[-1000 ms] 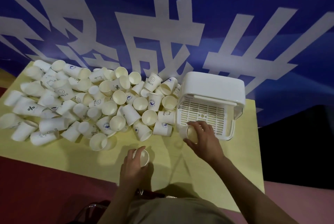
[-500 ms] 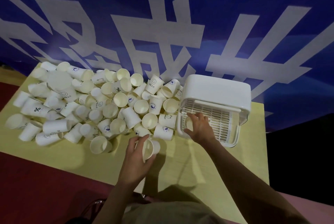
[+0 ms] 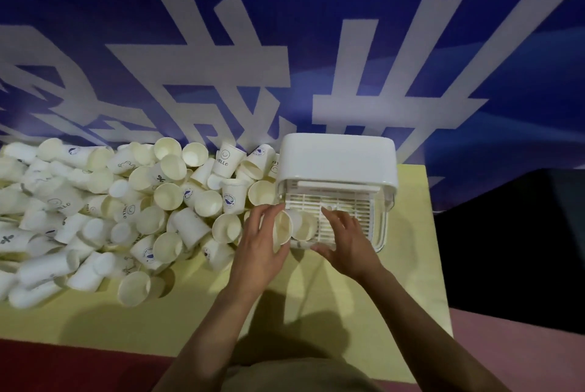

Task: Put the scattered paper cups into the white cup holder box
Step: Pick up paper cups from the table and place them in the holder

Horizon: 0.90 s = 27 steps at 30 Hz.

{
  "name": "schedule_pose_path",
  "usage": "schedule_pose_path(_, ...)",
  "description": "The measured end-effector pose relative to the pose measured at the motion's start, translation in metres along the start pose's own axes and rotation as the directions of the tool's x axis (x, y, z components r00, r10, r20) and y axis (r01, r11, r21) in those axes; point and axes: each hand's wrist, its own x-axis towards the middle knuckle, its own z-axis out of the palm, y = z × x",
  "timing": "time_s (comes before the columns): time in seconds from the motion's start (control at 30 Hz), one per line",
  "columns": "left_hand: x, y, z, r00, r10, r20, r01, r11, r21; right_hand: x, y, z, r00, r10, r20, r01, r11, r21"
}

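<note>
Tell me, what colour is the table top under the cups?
Pale yellow table top, seen best in the head view.

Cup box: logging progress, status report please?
Left hand holds cup at box mouth. Right hand steadies second cup. Nothing blocking.

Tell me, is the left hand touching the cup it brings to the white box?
Touching. The head view shows the left hand with fingers curled round the paper cup at the white cup holder box.
</note>
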Motion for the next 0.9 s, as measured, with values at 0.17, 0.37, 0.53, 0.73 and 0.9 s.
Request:
schedule_pose_path(0.17,0.012,0.004,0.029,0.995,0.065,0.078,-0.071,0.995,0.075,-0.042,0.015,-0.005,0.998,0.006,-0.064,-0.005,1.0,0.024)
schedule_pose_path(0.37,0.028,-0.006,0.058,0.984,0.023,0.177,-0.06,0.976,0.207,-0.058,0.02,-0.007,0.995,0.026,-0.093,-0.02,0.998,0.06)
schedule_pose_path(0.53,0.039,-0.012,0.074,0.966,-0.067,0.249,0.013,0.978,0.21,-0.051,0.019,-0.01,0.996,0.004,-0.088,0.002,0.998,0.062)
schedule_pose_path(0.73,0.052,-0.023,0.08,0.94,-0.121,0.319,0.064,0.981,0.182,-0.045,0.019,-0.02,0.997,-0.004,-0.082,0.01,0.998,0.07)
schedule_pose_path(0.9,0.04,-0.02,0.069,0.946,-0.088,0.312,0.044,0.989,0.144,-0.042,0.015,-0.024,0.993,-0.06,-0.097,0.063,0.998,0.027)
